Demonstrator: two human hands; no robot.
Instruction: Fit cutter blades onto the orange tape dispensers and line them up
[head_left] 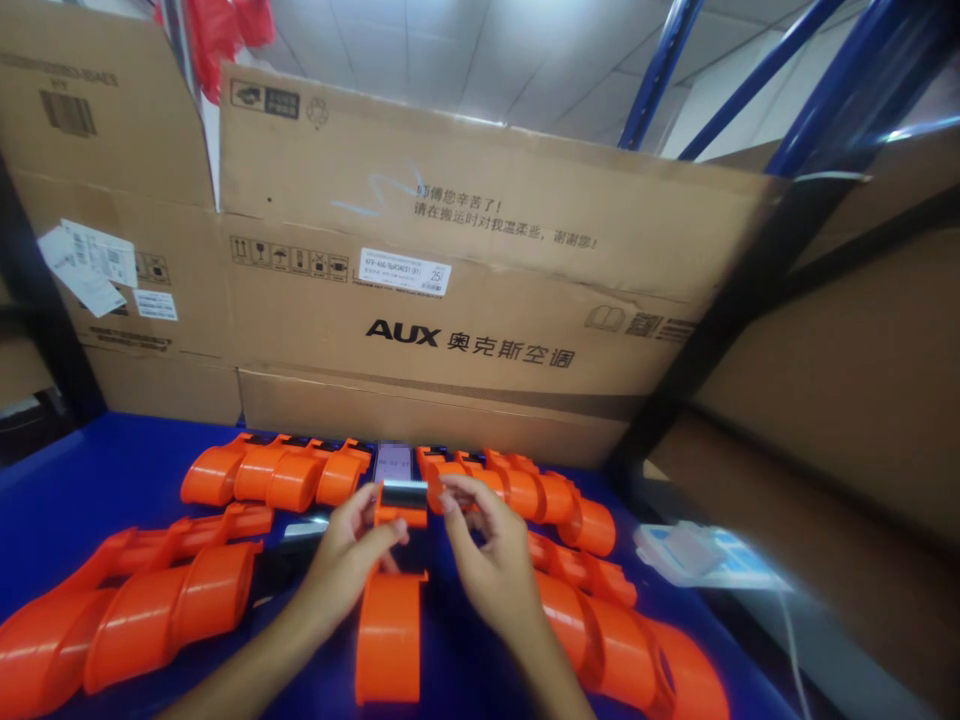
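An orange tape dispenser (388,635) stands in front of me, its round body toward me and its toothed metal cutter and black strip facing up. My left hand (352,540) grips its head from the left, thumb across the orange front below the black strip. Just right of the cutter is my right hand (484,545), its thumb and index fingertip close together and the other fingers curled. Whatever may be between those fingertips is too small to make out.
More orange dispensers stand in rows on the blue tabletop (300,690), left (217,590) and right (622,640). A phone (394,462) leans at the back before a cardboard panel (480,330). A pale plastic box (697,555) lies right; a dark object (285,565) sits beside my left wrist.
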